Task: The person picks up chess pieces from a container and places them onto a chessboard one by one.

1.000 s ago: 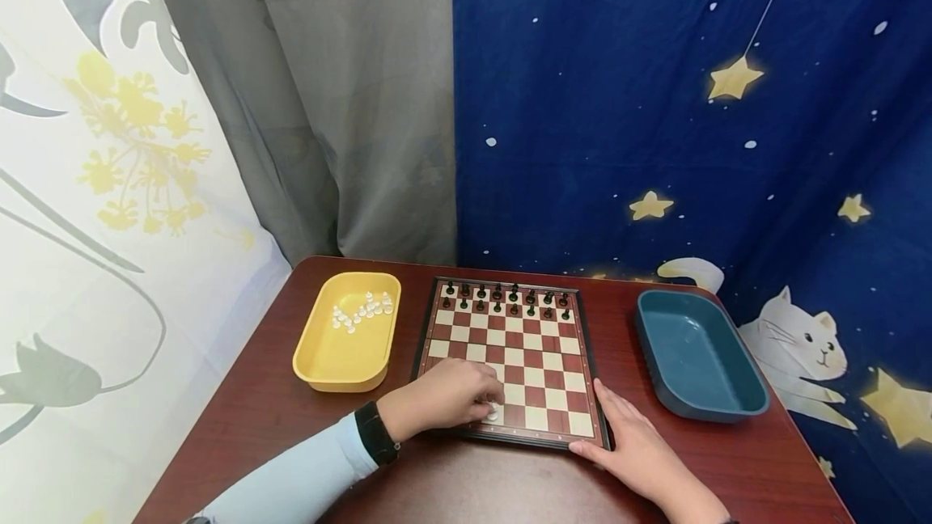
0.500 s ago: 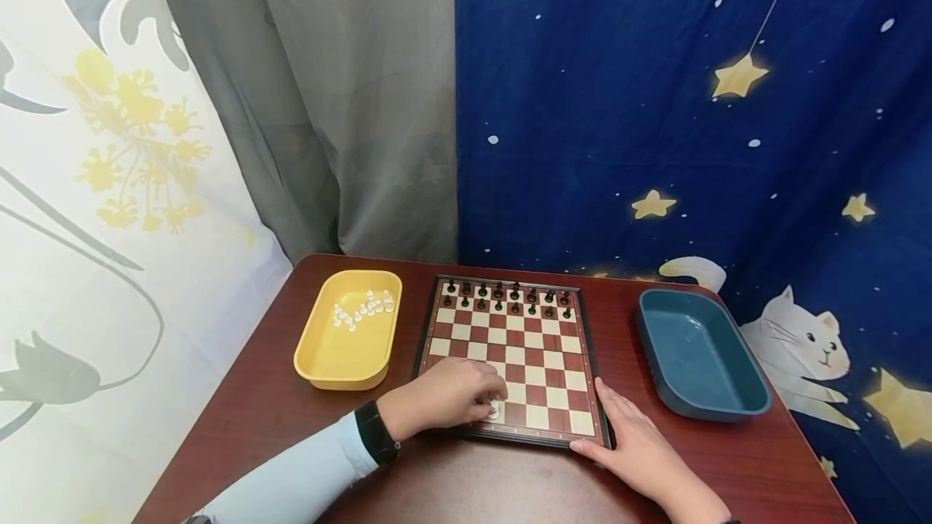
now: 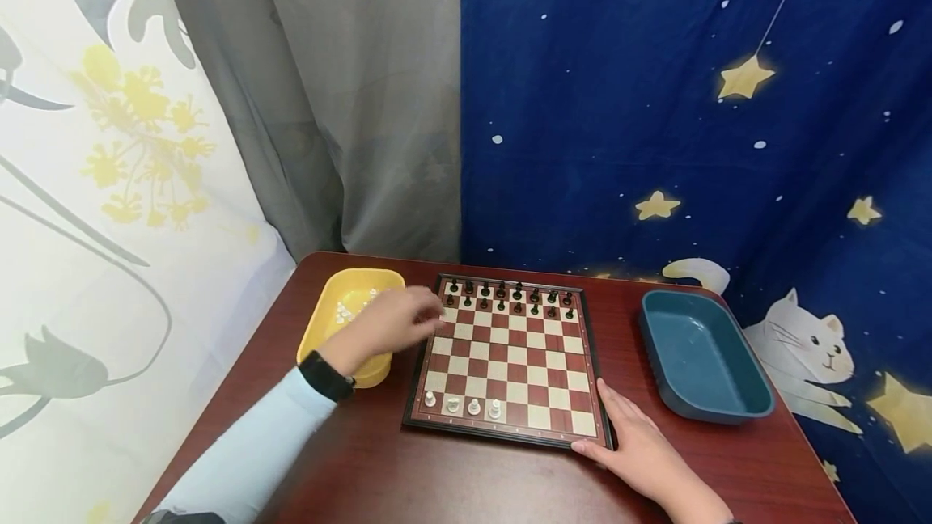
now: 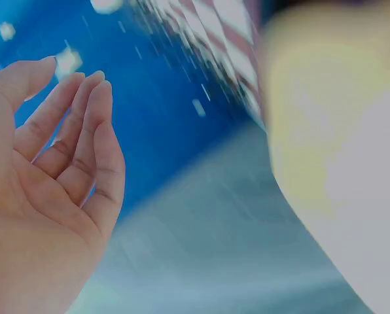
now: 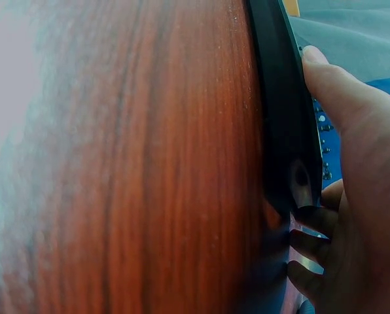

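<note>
A chessboard (image 3: 510, 354) lies in the middle of the table, with black pieces (image 3: 510, 297) on its two far rows. Several white pieces (image 3: 463, 405) stand on the near row at the left. My left hand (image 3: 408, 318) hovers, blurred, over the right rim of the yellow tray (image 3: 313, 338), which holds more white pieces (image 3: 342, 312). In the left wrist view the left hand (image 4: 77, 131) holds nothing, its fingers relaxed. My right hand (image 3: 607, 423) rests flat against the board's near right corner. Its thumb lies along the black edge (image 5: 280, 98) in the right wrist view.
An empty dark blue tray (image 3: 702, 354) sits to the right of the board. The brown wooden table (image 3: 473, 483) is backed by curtains all round. Its near edge lies close below my right hand.
My left hand has let go of the white piece on the near row and swung up and left to the yellow tray. The right hand has stayed put.
</note>
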Available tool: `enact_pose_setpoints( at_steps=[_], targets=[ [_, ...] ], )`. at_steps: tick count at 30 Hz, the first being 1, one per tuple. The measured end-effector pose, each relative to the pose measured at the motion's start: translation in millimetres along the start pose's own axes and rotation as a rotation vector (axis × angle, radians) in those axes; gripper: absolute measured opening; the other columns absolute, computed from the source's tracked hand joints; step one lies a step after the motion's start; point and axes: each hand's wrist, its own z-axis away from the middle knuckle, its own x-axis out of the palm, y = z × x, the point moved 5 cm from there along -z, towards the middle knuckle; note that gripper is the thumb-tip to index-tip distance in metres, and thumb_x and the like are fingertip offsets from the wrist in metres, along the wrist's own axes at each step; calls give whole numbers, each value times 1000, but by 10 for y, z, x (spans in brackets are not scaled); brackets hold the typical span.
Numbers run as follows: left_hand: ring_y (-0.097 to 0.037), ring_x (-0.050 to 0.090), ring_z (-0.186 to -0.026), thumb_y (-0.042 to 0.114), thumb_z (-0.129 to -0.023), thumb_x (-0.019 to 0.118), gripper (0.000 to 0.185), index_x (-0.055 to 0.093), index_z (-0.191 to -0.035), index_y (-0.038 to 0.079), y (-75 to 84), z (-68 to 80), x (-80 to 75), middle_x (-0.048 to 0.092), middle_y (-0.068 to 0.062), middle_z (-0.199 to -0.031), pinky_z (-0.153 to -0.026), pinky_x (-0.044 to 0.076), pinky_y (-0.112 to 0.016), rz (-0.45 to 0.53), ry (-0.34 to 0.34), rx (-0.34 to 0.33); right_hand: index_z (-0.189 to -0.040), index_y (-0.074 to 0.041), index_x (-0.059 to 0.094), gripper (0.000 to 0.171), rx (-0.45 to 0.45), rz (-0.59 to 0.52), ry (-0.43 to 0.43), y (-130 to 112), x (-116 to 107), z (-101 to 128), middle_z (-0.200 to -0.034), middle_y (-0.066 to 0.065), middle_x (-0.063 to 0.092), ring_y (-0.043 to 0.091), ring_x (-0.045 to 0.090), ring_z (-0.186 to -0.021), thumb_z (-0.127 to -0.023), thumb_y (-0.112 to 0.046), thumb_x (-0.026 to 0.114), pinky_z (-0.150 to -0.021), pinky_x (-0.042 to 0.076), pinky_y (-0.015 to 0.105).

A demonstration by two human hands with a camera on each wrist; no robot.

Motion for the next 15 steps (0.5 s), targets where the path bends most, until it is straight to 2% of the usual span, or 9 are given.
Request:
enact_pose_setpoints(
  at_steps=[4, 8, 11, 15],
  targets=[
    [-18, 71, -95, 27, -104, 79, 15, 82, -113, 16, -529, 31, -234, 77, 2, -106, -87, 60, -42, -15, 34, -159, -173, 0, 27, 129, 4, 0, -9, 9, -9, 0, -172, 27, 39, 52, 39, -155, -88, -87, 69, -118, 36, 74],
    [-22, 71, -94, 26, -104, 78, 17, 81, -115, 14, -984, 30, -329, 76, -2, -104, -88, 60, -46, -36, 9, -289, -173, 0, 27, 130, 10, 5, -14, 23, -13, -9, -172, 28, 38, 53, 38, -155, -87, -88, 68, -118, 36, 74],
    [-26, 69, -93, 25, -104, 77, 19, 81, -116, 11, -1235, 18, -325, 76, -6, -105, -89, 60, -49, -42, -29, -356, -173, 0, 27, 129, 6, 10, -10, 25, -7, -16, -172, 28, 39, 53, 39, -155, -87, -88, 68, -117, 37, 74],
    [-26, 67, -89, 25, -103, 77, 19, 81, -113, 9, -1466, -2, -257, 76, -7, -103, -86, 58, -48, -61, -82, -419, -173, 1, 28, 128, -5, 2, -1, 17, 3, -8, -171, 28, 39, 52, 39, -155, -88, -87, 68, -118, 37, 73]
  ],
)
